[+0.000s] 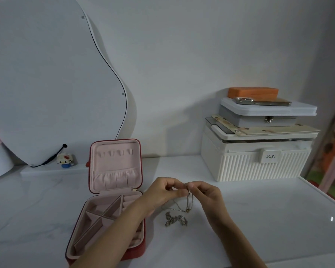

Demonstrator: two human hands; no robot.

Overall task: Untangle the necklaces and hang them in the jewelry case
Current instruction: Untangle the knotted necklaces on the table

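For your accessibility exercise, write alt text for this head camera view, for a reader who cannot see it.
A person's left hand and right hand pinch a thin tangled gold and silver necklace chain above a white marble-look table, its lower loops heaped below. An open red jewelry case with pink lining stands at left, its lid hooks empty.

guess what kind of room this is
Probably a bedroom vanity or dressing table: a curvy wall mirror, an open jewelry case on the white tabletop, and stacked storage boxes. Both hands pinch tangled necklaces.
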